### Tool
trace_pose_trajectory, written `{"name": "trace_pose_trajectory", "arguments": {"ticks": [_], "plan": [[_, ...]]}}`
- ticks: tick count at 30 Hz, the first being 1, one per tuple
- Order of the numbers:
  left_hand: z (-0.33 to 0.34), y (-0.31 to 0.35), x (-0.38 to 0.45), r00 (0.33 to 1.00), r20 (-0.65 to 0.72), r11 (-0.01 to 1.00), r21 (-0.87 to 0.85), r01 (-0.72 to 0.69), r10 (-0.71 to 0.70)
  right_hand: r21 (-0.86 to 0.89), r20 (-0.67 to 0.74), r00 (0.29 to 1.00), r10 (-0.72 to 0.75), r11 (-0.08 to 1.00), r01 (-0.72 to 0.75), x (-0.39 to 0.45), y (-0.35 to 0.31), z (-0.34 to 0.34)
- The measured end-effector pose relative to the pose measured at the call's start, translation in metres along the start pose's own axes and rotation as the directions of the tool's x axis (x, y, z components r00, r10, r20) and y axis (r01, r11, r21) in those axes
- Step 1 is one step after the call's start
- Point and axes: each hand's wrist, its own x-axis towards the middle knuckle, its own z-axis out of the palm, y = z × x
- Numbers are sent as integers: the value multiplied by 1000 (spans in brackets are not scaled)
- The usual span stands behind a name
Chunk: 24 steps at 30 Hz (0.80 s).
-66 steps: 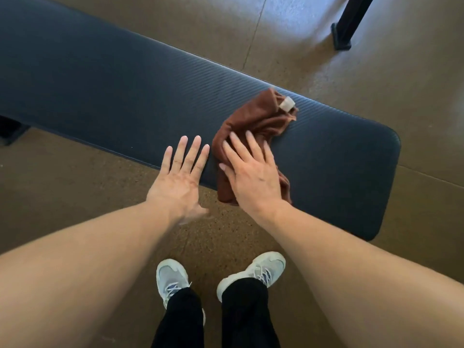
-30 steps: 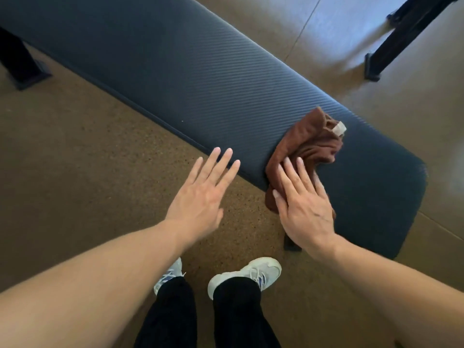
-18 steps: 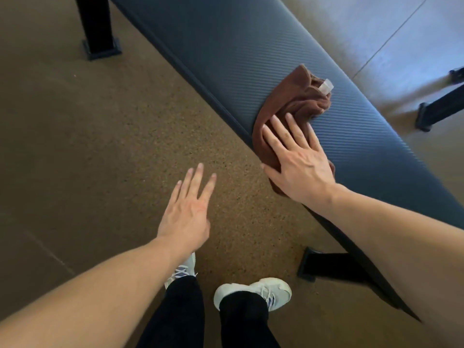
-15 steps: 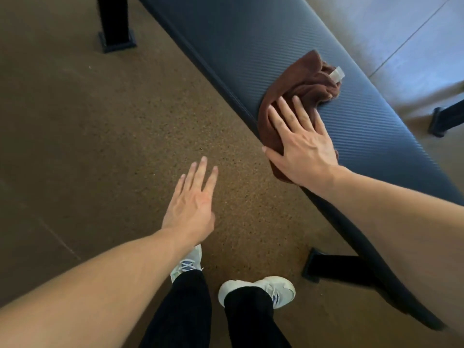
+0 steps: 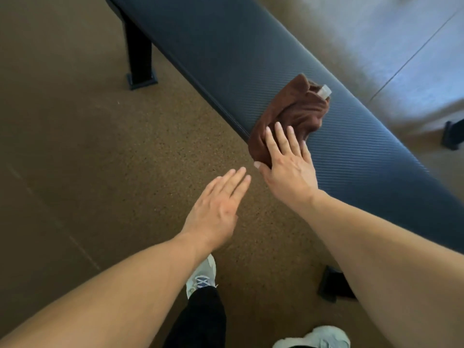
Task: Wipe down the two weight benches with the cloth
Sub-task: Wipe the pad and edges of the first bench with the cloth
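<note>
Your right hand [image 5: 288, 167] covers near part of cloth [image 5: 296, 111]. Tabletop [image 5: 226, 54] runs off frame beyond your hands, top and right. Dark foot [image 5: 329, 287] half hidden under your right forearm. Your right shoe [image 5: 319, 339] cut by bottom edge.

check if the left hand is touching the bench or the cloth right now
Apart. The head view shows the left hand open over bare floor, clear of the bench edge and the cloth.

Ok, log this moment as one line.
right hand: flat, pressing brown cloth on weight bench | left hand: open, empty, over floor
</note>
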Motion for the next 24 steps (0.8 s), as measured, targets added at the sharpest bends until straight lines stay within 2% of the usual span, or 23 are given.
{"name": "trace_pose_trajectory", "arguments": {"ticks": [3,5,9,12,18,21,24], "plan": [[14,15,-1,980,35,980,-33,195,-194,45,-43,999,32,999,-30,-42,4,16],[25,30,-6,966,89,968,-31,247,-244,23,-38,999,36,999,-35,-72,13,21],[37,64,-17,980,143,987,-63,151,-140,-95,12,1000,11,995,-10,-120,34,21],[42,82,-23,984,173,993,-106,51,-32,-123,-24,1000,13,992,-16,-117,42,16],[30,56,-14,993,116,970,-241,29,-1,-92,28,999,26,996,-24,-47,25,15],[17,23,-6,994,52,976,-203,-80,93,-98,-5,1000,-30,995,29,10,7,4],[8,-9,0,1000,-9,984,-177,-28,27,-119,3,997,-82,990,81,62,-18,-3]]}}
